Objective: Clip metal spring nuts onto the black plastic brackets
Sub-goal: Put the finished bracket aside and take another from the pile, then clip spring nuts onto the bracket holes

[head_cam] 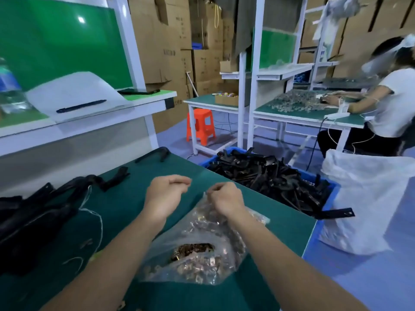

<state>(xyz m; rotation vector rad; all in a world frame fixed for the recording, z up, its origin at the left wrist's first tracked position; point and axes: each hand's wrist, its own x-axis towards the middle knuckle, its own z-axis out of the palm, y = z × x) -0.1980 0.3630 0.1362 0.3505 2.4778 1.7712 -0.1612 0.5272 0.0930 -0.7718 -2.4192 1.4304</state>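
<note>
Bin [332,186] of black brackets [269,173] beside table [125,198], orange stool [200,126] beyond

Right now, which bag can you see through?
The clear bag on the green table, gripped at its top by the right hand; metal spring nuts show inside. The white sack beside the table hides its contents.

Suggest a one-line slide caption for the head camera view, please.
Right hand grips a clear bag of spring nuts on the green table; blue bin of black brackets alongside.
</note>
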